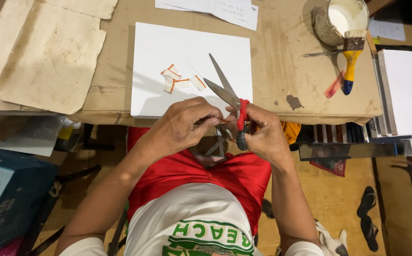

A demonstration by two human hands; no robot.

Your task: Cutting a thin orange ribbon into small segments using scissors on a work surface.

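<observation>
Hands: right (pixel 263 135) grips red-handled steel scissors (pixel 225 90) | left (pixel 182 125) pinches something small

My left hand (pixel 180 125) is covering whatever small piece my fingers are pinching, so I cannot tell what it is. My right hand (pixel 263 135) is hiding most of the scissors' (pixel 227 95) handles. The paint pot (pixel 341 19) is running off the top edge, and the blue box (pixel 6 194) off the left.
</observation>
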